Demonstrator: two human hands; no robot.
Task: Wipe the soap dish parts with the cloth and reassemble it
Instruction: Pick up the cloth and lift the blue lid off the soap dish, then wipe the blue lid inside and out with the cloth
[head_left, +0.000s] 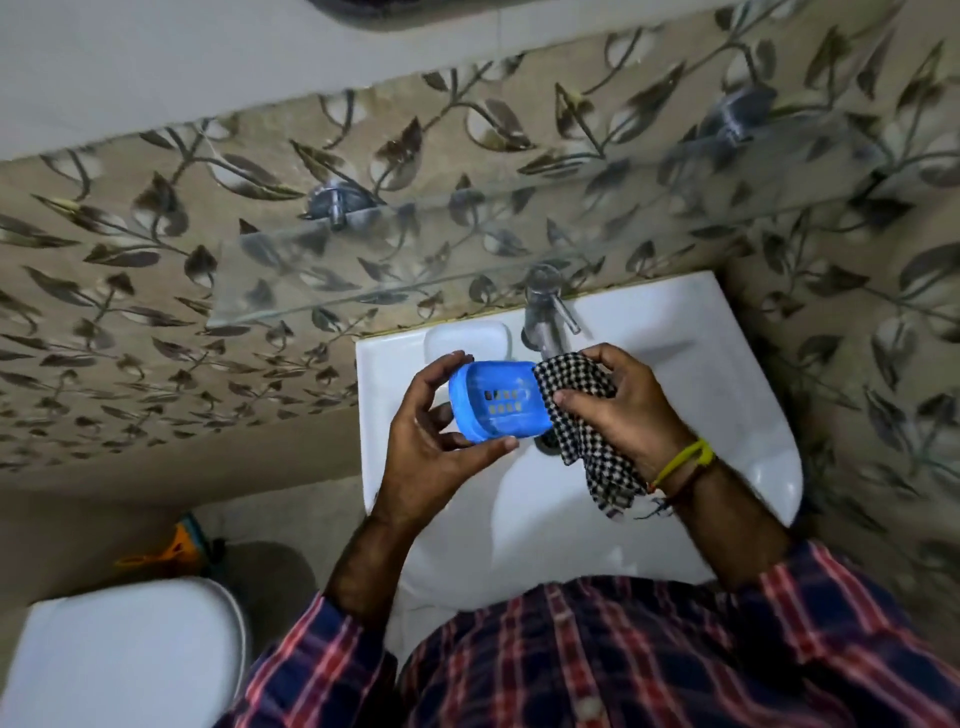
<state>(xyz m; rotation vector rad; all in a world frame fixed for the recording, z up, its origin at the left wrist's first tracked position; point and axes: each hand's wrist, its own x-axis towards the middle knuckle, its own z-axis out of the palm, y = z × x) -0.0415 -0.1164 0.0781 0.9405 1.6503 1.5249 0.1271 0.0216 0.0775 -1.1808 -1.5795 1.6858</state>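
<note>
A blue plastic soap dish with a slotted tray inside is held over the white sink. My left hand grips it from the left, thumb along its near edge and fingers curled over its far end. My right hand grips a black-and-white checked cloth, which touches the dish's right end and hangs down toward my wrist.
A metal tap stands at the back of the sink, just behind the cloth. A glass shelf on metal brackets juts from the leaf-patterned wall above. A white toilet lid is at lower left, with an orange object behind it.
</note>
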